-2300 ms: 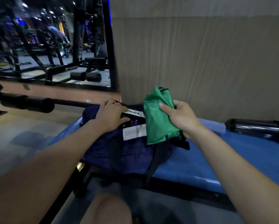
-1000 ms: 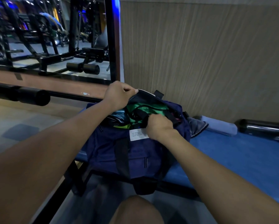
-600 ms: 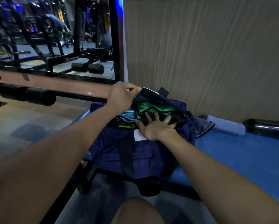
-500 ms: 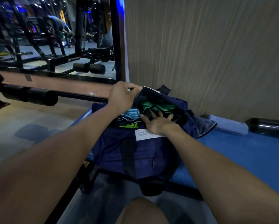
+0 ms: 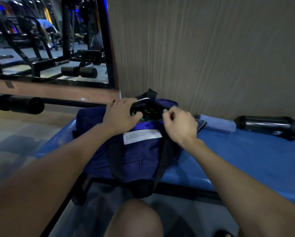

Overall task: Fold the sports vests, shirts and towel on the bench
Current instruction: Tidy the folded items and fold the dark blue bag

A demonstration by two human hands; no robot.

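While both hands (image 5: 122, 115) at bag (image 5: 136, 156), green clothes (image 5: 148, 115) between.

left hand (image 5: 121, 113): fingers curled, gripping | right hand (image 5: 179, 124): fingers curled, pinching

Head view, looking down, close over bench (image 5: 246, 159).

Navy duffel bag (image 5: 126, 156) with white label (image 5: 141, 136) on the blue counter (image 5: 246, 161); black cylinder (image 5: 266, 124) by the wood-grain wall (image 5: 203, 53); mirror (image 5: 45, 40) reflecting gym machines
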